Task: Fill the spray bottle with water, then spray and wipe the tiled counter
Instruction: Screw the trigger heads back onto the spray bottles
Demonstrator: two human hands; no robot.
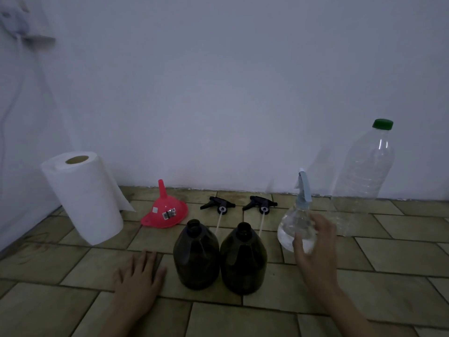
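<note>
From the head camera, the tiled counter spreads out in dull olive rectangular tiles with dark grout lines, ending at a plain pale wall. At far left a paper towel roll stands upright, soft and white, with a loose sheet trailing to its right. Right of it a red plastic funnel sits mouth down, spout up, with stickers on its cone. Two black trigger sprayer heads lie on the tiles, their thin white dip tubes running toward two dark, rounded open-necked bottles standing side by side in the near middle. Right of those stands the clear spray bottle, bulbous, with a pale blue trigger top and some liquid low inside. Far right, a tall clear ribbed water bottle with a green cap stands near the wall.

The left hand lies flat on the tiles, fingers straight and slightly spread. The right hand is spread wide, fingers loosely arched at the near side of the spray bottle; whether it touches cannot be told.
</note>
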